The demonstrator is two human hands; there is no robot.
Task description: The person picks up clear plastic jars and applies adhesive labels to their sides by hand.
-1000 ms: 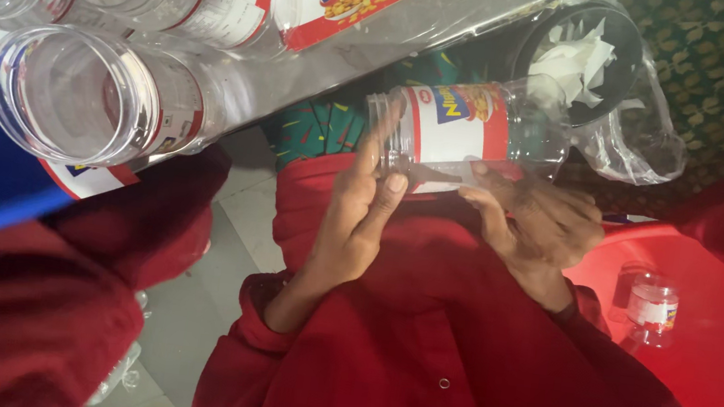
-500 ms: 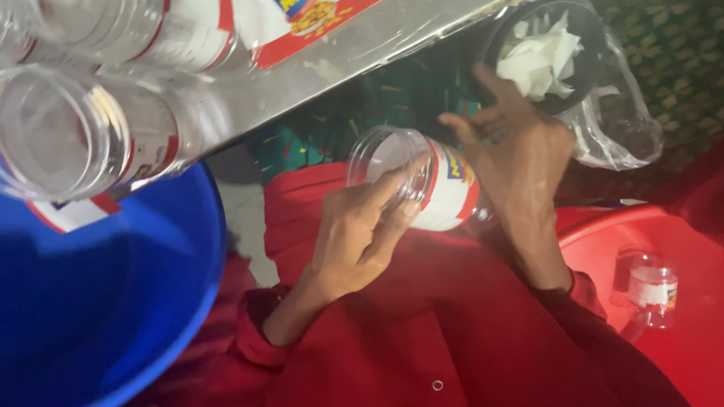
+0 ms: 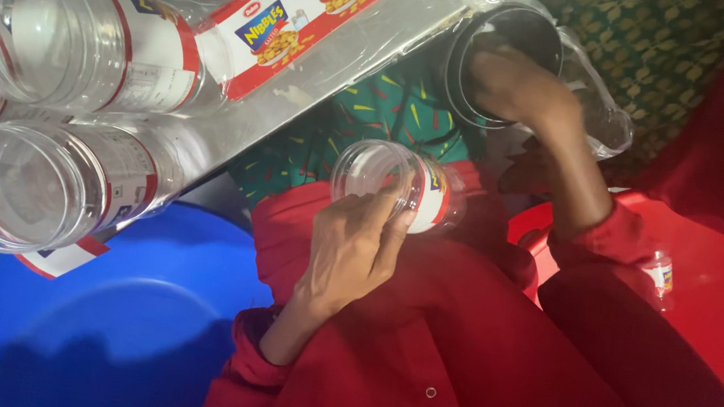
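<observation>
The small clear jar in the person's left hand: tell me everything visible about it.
The small clear jar looks like transparent plastic, with a white paper label edged in red round its body. It is open, no lid on it, and looks empty. It lies tilted on its side, mouth towards the upper left, above the red-clad lap. The left hand grips it from below, fingers curled on the wall near the label. The right hand is apart from it, reaching into a dark round container.
</observation>
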